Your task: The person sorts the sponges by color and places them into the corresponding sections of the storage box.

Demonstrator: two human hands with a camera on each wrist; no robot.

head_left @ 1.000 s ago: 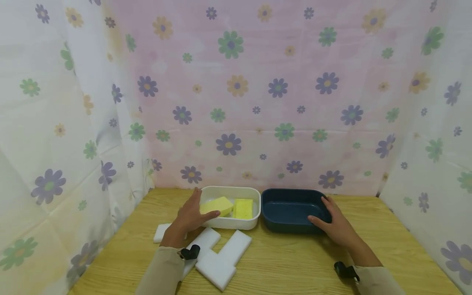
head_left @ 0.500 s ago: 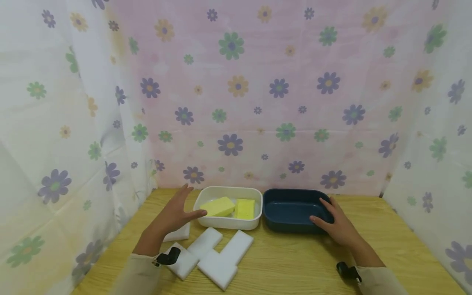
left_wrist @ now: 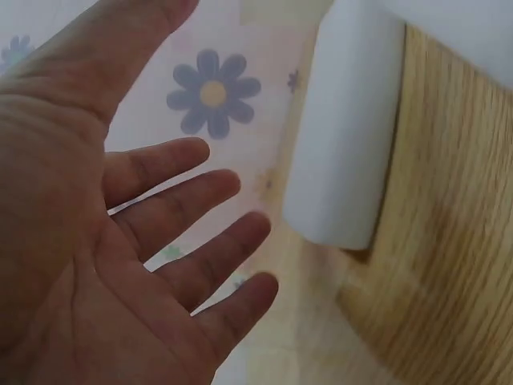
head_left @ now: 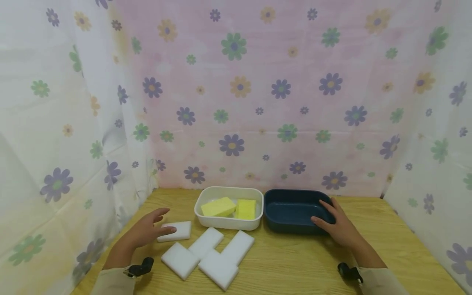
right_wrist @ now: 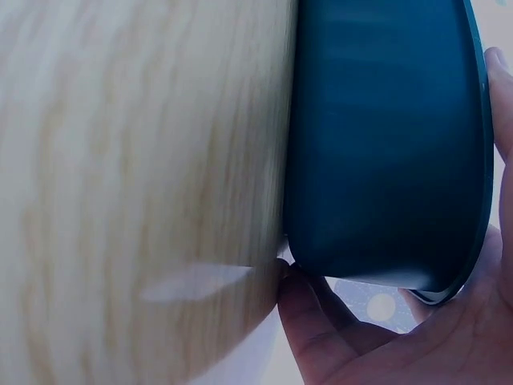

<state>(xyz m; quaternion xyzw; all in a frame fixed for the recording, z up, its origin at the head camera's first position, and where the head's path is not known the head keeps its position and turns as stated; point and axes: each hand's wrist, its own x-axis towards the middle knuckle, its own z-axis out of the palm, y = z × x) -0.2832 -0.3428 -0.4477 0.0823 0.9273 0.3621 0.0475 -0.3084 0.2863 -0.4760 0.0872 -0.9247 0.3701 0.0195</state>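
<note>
My left hand (head_left: 141, 230) is held with fingers spread at the left, beside a white foam block (head_left: 181, 231); its thumb overlaps that block in the head view. Nothing lies in its palm, as the left wrist view shows. My right hand (head_left: 343, 227) holds the right end of a dark blue bin (head_left: 291, 226), its fingers (right_wrist: 309, 317) bent around the end near the table. Touching the bin's left side is a white bin (head_left: 230, 224) with two yellow sponges in it, one tilted (head_left: 218, 207) and one flatter (head_left: 246, 209).
Several more white foam blocks lie in front of the white bin, among them a left one (head_left: 180, 260) and an overlapping pair, the upper (head_left: 239, 246) and lower (head_left: 218, 269). Flowered cloth (head_left: 258, 123) encloses the wooden table (head_left: 284, 266) behind and at both sides.
My left hand has moved away from the white bin's left end, leftward and down toward the white foam block. My right hand keeps its place on the dark blue bin.
</note>
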